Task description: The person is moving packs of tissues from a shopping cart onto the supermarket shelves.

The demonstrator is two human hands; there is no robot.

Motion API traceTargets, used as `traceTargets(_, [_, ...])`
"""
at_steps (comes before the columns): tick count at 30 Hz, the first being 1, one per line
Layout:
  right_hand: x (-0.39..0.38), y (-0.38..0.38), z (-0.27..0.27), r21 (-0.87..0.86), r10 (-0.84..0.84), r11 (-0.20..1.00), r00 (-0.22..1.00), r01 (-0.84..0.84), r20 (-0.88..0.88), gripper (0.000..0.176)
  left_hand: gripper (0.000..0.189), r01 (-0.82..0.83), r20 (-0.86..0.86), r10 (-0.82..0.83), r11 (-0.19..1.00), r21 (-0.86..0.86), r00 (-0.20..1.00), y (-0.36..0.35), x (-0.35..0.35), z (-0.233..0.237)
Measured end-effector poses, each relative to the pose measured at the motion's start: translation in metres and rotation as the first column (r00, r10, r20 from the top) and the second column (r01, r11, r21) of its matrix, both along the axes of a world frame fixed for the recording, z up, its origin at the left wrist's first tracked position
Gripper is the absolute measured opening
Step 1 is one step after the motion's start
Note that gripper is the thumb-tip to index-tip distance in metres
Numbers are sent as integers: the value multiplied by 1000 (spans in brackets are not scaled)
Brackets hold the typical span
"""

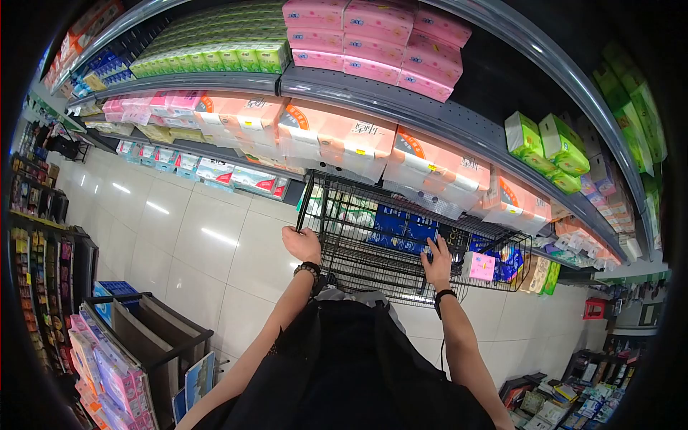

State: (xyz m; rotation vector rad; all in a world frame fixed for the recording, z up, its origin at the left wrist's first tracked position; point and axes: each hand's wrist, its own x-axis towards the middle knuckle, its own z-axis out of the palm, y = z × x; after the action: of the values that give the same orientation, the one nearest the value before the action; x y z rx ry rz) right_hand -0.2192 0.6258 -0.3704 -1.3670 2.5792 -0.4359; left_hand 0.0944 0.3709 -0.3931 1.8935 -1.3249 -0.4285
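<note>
A black wire shopping cart [358, 269] stands in front of me alongside the shelf. My left hand [302, 245] is closed around the end of its black handle bar [307, 204] on the left side. My right hand [437, 265] reaches over the near side of the basket, fingers stretched out and apart, with nothing held in them. Just right of those fingers, a small pink-and-white tissue pack [479, 266] sits in the cart. Blue packages [405, 229] show through the wire beyond my right hand.
Large peach tissue packs [337, 136] line the middle shelf, with pink packs [373, 43] and green packs [215, 54] above. Two green packs [562, 136] stand farther right. A dark rack [150, 322] holding pink packages is at lower left. Tiled floor [208, 236] stretches left.
</note>
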Motion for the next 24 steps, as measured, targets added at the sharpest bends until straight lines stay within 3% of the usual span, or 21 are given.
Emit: traceTargets(24, [0,0,0,4,-1,1000,1000,1,-1,55,21,21,49,-17,997,-78,999,1,1,-2])
